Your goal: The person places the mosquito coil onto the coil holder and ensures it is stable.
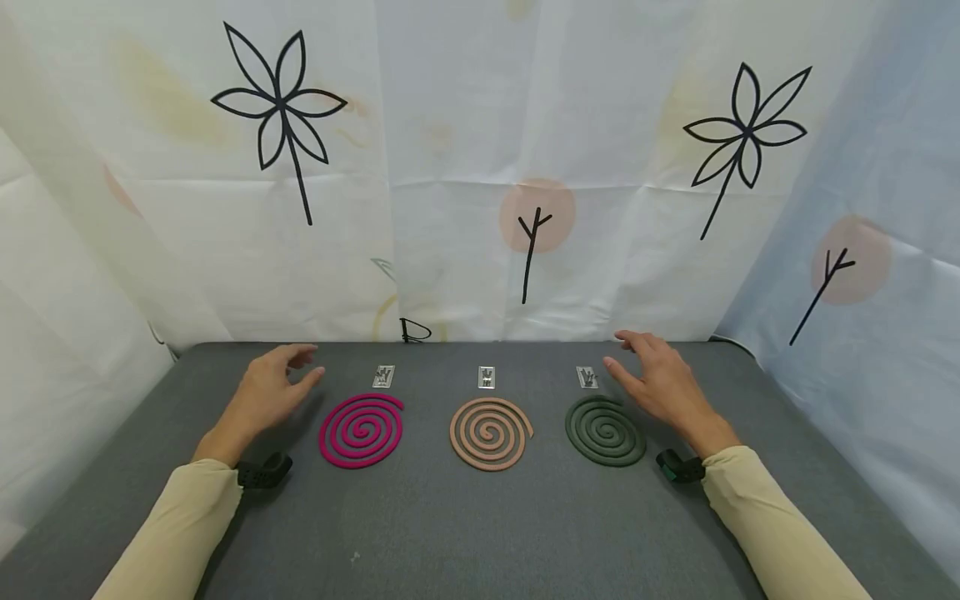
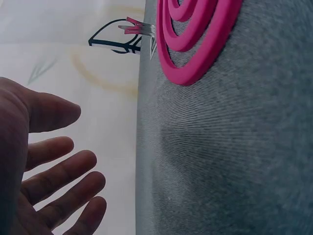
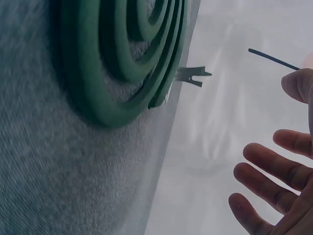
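Tan coil (image 1: 491,430) taken as landmark: laid flat on the grey table (image 1: 420,533). Pink coil (image 1: 363,429) laid to its left, green coil (image 1: 606,431) to its right, both flat and well apart from it. One small metal stand (image 1: 487,377) set just past its far edge; a second stand (image 1: 383,377) past it to the left, a third stand (image 1: 587,377) past it to the right. Nothing grasped: left hand (image 1: 273,387) held left of the tan coil, outboard of the pink one, fingers loosely extended; right hand (image 1: 656,379) held to its right, near the green one, fingers likewise relaxed. Handling, judged by looks: coils expected very light, stiff, probably brittle, matte, so little slip. Spiral turns could be snapped if bent or hoisted by one edge. Best gripped gently at opposite sides of the outer rim and kept level; free outer end not to be pulled. Stands judged thin, light sheet metal; forked prongs (image 3: 188,73) possibly sharp, so flat edges should be pinched instead.
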`<state>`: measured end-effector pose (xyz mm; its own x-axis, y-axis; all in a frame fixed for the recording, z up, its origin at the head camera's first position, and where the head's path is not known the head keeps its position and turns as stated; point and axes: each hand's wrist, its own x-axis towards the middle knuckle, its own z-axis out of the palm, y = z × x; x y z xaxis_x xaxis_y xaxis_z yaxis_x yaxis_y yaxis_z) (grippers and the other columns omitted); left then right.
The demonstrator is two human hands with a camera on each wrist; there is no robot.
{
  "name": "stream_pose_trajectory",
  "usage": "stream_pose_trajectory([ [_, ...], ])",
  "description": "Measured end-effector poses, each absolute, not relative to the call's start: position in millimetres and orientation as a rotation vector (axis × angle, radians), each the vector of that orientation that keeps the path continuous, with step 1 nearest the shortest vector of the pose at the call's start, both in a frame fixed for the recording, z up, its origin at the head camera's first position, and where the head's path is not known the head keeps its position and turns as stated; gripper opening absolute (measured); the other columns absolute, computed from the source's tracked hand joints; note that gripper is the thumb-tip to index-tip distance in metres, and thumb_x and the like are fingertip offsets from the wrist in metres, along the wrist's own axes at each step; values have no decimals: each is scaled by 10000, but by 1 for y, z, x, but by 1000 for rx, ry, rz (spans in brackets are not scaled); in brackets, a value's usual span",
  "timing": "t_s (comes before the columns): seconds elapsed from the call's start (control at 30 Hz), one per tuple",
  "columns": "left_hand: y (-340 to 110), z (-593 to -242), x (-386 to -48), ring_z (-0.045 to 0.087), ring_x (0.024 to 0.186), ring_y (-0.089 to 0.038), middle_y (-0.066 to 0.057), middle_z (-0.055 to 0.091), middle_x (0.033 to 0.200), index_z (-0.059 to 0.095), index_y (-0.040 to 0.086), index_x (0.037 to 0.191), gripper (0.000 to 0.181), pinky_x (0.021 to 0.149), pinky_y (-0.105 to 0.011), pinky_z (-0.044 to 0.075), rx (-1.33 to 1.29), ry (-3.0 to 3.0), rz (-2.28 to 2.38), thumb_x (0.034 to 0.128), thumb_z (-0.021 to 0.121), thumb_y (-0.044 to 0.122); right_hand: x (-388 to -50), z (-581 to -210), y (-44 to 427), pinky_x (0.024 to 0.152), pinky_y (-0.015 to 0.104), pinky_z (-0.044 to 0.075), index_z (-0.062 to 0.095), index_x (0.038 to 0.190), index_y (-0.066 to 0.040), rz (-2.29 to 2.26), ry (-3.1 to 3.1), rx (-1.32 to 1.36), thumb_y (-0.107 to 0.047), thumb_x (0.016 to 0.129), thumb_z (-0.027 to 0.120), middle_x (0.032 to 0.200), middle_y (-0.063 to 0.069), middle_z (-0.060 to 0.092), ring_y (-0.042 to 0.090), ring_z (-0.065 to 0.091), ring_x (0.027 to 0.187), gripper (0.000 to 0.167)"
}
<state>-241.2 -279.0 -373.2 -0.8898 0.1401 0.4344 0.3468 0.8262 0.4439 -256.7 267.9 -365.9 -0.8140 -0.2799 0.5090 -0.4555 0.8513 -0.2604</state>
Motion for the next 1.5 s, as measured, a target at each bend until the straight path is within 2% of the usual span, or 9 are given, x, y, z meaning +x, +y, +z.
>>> stream_pose_trajectory([
  [0.27, -281, -380, -243, 623, 1072, -461, -279, 642, 1172, 591, -80, 1318, 423, 866, -612, 532, -350, -2704, -824, 993, 668, 179, -256, -367, 260, 870, 642, 471, 541, 1396, 3, 518, -2598, 555, -266, 1000, 668, 1202, 225, 626, 439, 589, 1070, 496],
  [0.5, -285, -386, -247, 660, 1050, -402, -244, 672, 1166, 608, -70, 1310, 431, 886, -551, 562, -395, -2760, -912, 1000, 671, 223, -254, -367, 253, 873, 631, 475, 547, 1389, 7, 499, -2618, 576, -277, 996, 674, 1193, 206, 635, 420, 593, 1068, 501],
  [0.7, -290, -391, -249, 666, 1061, -350, -188, 699, 1157, 627, -36, 1316, 463, 910, -521, 559, -429, -2774, -1034, 992, 690, 288, -254, -369, 249, 893, 636, 474, 556, 1382, -4, 503, -2612, 602, -285, 997, 676, 1195, 197, 645, 425, 592, 1089, 492],
  [0.93, -299, -394, -249, 637, 1132, -324, -164, 679, 1230, 593, -14, 1373, 536, 957, -447, 537, -468, -2813, -1158, 972, 716, 320, -252, -370, 249, 920, 642, 460, 558, 1374, -2, 539, -2590, 648, -253, 989, 684, 1193, 199, 645, 418, 587, 1103, 476],
  [1.07, -304, -396, -249, 586, 1225, -334, -136, 656, 1302, 572, 23, 1415, 584, 1027, -503, 478, -541, -2864, -1208, 948, 745, 328, -252, -370, 248, 928, 641, 456, 561, 1370, -8, 534, -2593, 661, -266, 995, 674, 1191, 192, 648, 412, 589, 1106, 469],
  [1.23, -307, -395, -247, 461, 1347, -384, -136, 580, 1418, 545, 51, 1452, 675, 1090, -607, 375, -705, -2910, -1257, 882, 807, 300, -251, -370, 244, 949, 636, 453, 564, 1375, -13, 519, -2618, 649, -309, 1003, 663, 1191, 179, 653, 404, 589, 1125, 485],
  [1.37, -308, -392, -244, 381, 1388, -457, -183, 507, 1480, 514, 39, 1472, 768, 1082, -704, 318, -803, -2927, -1268, 820, 854, 260, -250, -369, 242, 986, 637, 434, 558, 1389, -17, 517, -2634, 654, -318, 1006, 660, 1204, 175, 652, 392, 586, 1143, 498],
  [1.5, -309, -393, -243, 308, 1397, -471, -195, 436, 1516, 503, 87, 1489, 819, 1042, -769, 289, -801, -2982, -1234, 783, 873, 274, -249, -371, 240, 1007, 642, 420, 550, 1402, -30, 514, -2647, 662, -322, 1012, 653, 1223, 170, 644, 384, 580, 1160, 498],
])
